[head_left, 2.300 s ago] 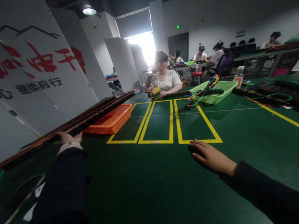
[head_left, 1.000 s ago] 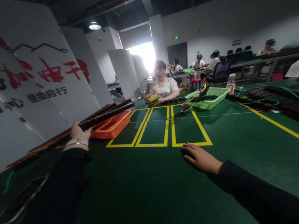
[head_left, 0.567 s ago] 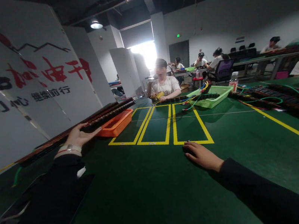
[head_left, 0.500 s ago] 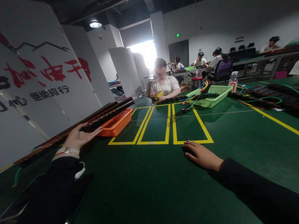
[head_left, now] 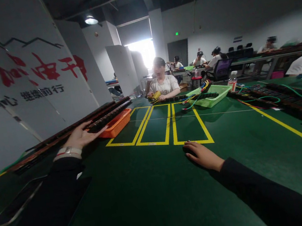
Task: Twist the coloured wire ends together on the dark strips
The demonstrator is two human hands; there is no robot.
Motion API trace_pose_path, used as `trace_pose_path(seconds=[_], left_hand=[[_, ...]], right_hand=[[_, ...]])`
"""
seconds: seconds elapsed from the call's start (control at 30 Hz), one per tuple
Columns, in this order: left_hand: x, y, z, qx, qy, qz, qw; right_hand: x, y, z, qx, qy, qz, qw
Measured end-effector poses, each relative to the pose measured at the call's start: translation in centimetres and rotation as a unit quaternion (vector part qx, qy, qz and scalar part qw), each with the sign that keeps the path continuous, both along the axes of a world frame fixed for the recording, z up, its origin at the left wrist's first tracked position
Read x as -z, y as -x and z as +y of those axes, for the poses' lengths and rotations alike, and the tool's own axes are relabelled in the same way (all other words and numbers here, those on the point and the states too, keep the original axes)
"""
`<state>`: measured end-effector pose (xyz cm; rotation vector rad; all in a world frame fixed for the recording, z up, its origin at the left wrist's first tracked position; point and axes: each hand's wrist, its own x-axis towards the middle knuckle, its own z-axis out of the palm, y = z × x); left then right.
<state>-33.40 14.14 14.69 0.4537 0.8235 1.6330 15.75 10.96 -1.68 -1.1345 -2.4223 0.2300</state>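
My left hand (head_left: 79, 137) reaches to the end of a long dark ribbed strip (head_left: 108, 116), thumb and fingers spread apart around it. Whether the skin touches the strip cannot be told. The thumb side lies close to the near end of an orange basket (head_left: 119, 123), and the strip runs along the basket's left side. Flat on the green table (head_left: 140, 191) rests my right hand (head_left: 203, 156), its fingers loosely stretched at the lower edge of the right yellow-taped frame (head_left: 194, 141). Nothing shows in it.
Across the table a person (head_left: 162, 82) handles a yellow item (head_left: 154, 96). A light green basket (head_left: 212, 99) carries coloured wires. Beside it stands a bottle (head_left: 232, 81). More dark strips (head_left: 289, 98) with green wires lie at the right. A dark flat object (head_left: 79, 193) is partly under my left sleeve.
My left hand has shifted slightly against the strip's end, its fingers now spread around it. The right hand stays in place. The whole view has turned a little to the right.
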Motion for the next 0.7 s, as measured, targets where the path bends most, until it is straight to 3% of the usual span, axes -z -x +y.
trace_pose_path(seconds=[0.07,0.17,0.53,0.7], left_hand=[[0.3,0.4,0.4,0.029,0.039,-0.009,0.999],[0.6,0.6,0.9,0.023,0.062,-0.027,0.997],[1.1,-1.5,1.2,0.059,0.029,-0.089,0.994],[-0.4,-3.2,3.2,0.090,0.030,-0.111,0.989]], right_hand=[[0.0,0.0,0.0,-0.001,0.000,0.000,1.000],[0.0,0.0,0.1,-0.002,0.002,-0.003,1.000],[-0.3,0.1,-0.1,0.000,0.007,-0.002,1.000],[-0.1,0.0,0.0,0.001,0.012,0.004,1.000]])
